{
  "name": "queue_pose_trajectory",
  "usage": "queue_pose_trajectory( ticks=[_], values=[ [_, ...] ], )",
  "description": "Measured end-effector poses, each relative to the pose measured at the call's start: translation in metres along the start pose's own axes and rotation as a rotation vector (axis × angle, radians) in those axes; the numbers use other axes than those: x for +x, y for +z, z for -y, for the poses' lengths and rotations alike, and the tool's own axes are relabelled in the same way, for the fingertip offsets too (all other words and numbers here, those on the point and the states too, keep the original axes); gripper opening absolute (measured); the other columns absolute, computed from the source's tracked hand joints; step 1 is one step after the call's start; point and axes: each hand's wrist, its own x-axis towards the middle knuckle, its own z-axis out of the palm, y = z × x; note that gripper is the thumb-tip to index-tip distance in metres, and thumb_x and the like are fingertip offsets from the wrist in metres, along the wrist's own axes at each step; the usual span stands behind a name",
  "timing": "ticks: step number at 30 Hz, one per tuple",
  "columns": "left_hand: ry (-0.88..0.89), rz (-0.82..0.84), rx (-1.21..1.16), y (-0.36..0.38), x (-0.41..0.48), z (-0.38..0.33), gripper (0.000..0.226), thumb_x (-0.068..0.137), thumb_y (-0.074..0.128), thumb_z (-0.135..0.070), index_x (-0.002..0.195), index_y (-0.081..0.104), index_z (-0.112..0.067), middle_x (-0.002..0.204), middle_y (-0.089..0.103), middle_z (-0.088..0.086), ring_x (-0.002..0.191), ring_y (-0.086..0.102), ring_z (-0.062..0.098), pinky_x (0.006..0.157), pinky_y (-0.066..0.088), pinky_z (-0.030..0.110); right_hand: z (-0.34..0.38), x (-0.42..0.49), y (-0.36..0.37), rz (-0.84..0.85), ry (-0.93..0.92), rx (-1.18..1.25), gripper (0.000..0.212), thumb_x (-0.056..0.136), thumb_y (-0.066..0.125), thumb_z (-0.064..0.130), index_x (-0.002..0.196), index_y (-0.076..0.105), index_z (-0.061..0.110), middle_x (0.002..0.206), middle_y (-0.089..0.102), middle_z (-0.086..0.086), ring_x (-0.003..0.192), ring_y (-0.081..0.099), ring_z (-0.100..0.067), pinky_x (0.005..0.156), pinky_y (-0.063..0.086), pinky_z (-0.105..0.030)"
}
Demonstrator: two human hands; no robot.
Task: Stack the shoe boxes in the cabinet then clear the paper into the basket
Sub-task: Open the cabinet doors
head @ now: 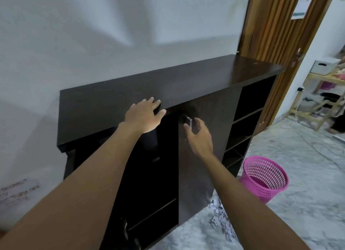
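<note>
Head view: right hand (198, 137) half-open beside door handle (189, 123).

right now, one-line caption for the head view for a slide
Left hand rests on the dark cabinet top, right hand reaches for its door handle, pink basket on the floor beside.

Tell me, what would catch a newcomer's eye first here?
A dark cabinet against the white wall fills the middle: the left hand lies flat at its top edge, the right hand hovers open beside its metal door handle. A bright pink basket stands on the floor to the cabinet's right, shredded paper scattered nearby.
</note>
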Motion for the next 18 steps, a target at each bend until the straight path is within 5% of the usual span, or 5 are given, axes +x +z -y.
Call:
queue_pose_trajectory(
  ticks=[4,7,10,15,18],
  values=[
    [-0.013,0.022,-0.010,0.004,0.023,-0.021,0.064,0.100,0.027,-0.060,0.155,0.022,-0.029,0.164,0.013,-0.007,0.152,0.009,0.019,0.120,0.011,0.045,-0.012,0.030,0.016,-0.064,-0.056,0.094,0.030,0.094,0.059,0.046,0.117,0.057,0.026,0.103,0.064,0.008,0.086,0.066,-0.007,0.074,0.059,-0.039],
    [0.000,0.031,-0.023,0.007,0.034,-0.024,0.065,0.098,0.028,-0.062,0.155,0.022,-0.030,0.164,0.013,-0.009,0.151,0.010,0.017,0.121,0.009,0.046,-0.017,0.033,0.021,-0.123,-0.166,0.120,0.010,0.098,0.060,0.028,0.099,0.062,0.018,0.077,0.058,0.013,0.068,0.057,0.003,0.062,0.045,-0.016],
    [-0.010,0.035,-0.016,0.007,0.036,-0.024,0.065,0.098,0.029,-0.063,0.155,0.023,-0.032,0.164,0.014,-0.010,0.151,0.011,0.015,0.120,0.010,0.046,-0.019,0.033,0.022,-0.143,-0.203,0.176,0.010,0.097,0.060,0.027,0.095,0.063,0.017,0.075,0.058,0.010,0.066,0.055,-0.002,0.058,0.041,-0.013],
    [-0.015,0.010,-0.024,0.004,0.030,-0.028,0.064,0.098,0.030,-0.063,0.154,0.025,-0.032,0.163,0.016,-0.010,0.151,0.013,0.015,0.120,0.011,0.046,-0.021,0.030,0.012,-0.045,-0.142,0.234,0.012,0.096,0.058,0.038,0.089,0.060,0.028,0.080,0.064,0.001,0.068,0.063,-0.021,0.060,0.055,-0.039],
    [-0.021,0.012,-0.030,0.002,0.026,-0.030,0.064,0.098,0.029,-0.062,0.154,0.024,-0.032,0.163,0.014,-0.010,0.151,0.012,0.015,0.120,0.010,0.046,-0.019,0.022,-0.008,0.011,-0.096,0.244,0.020,0.096,0.059,0.040,0.087,0.060,0.023,0.079,0.067,-0.004,0.065,0.063,-0.016,0.058,0.053,-0.031]
  ],
)
